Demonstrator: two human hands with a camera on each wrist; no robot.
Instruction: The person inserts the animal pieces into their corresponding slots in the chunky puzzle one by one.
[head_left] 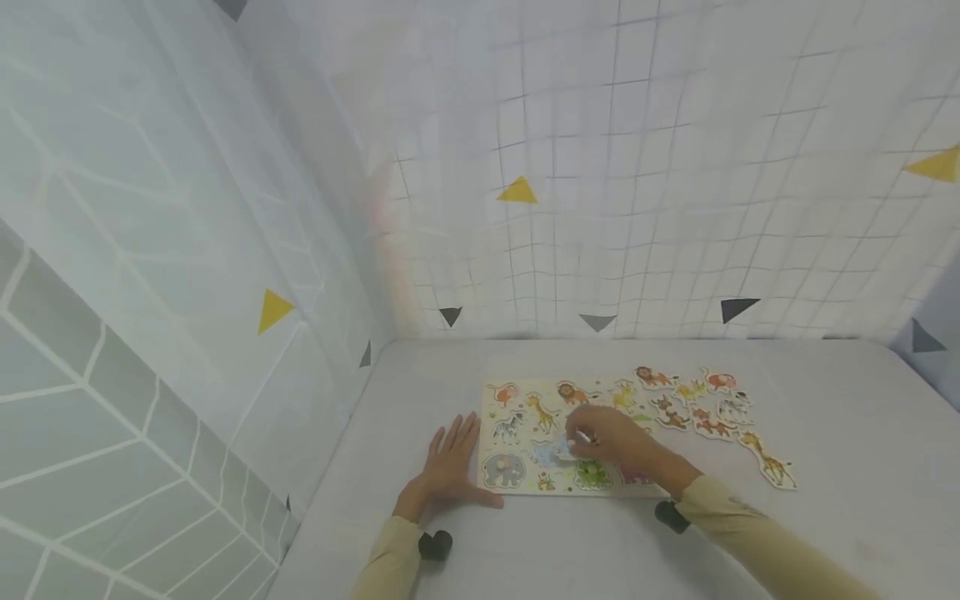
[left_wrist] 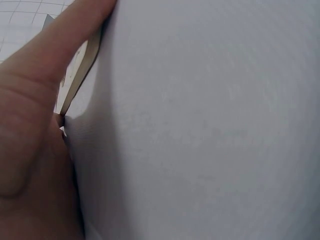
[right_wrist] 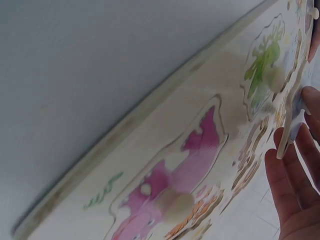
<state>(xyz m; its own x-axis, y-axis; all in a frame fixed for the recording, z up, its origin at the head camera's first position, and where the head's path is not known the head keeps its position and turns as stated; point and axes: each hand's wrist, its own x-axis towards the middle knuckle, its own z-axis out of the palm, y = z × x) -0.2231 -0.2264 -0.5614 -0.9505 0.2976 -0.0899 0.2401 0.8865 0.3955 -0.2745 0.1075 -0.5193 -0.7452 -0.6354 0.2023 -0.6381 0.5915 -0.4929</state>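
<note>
A flat wooden puzzle board (head_left: 551,386) with printed animals lies on the table. My right hand (head_left: 611,437) is over its middle, fingers and thumb pinching a thin puzzle piece (right_wrist: 290,122) with a light blue face. In the right wrist view the piece stands tilted on edge, close over the board. A pale blue printed patch (head_left: 543,452) shows beside those fingers. My left hand (head_left: 448,467) rests on the table with spread fingers, its thumb along the board's near left corner. An elephant piece (head_left: 504,472), a green piece (right_wrist: 262,72) and a pink piece (right_wrist: 200,155) sit in the board.
Several loose animal pieces lie right of the board, among them a lion (head_left: 655,377), a monkey (head_left: 720,381), a zebra (head_left: 735,408) and a giraffe (head_left: 767,460). Pale curtains with triangles hang behind the table (head_left: 555,554) and at its left.
</note>
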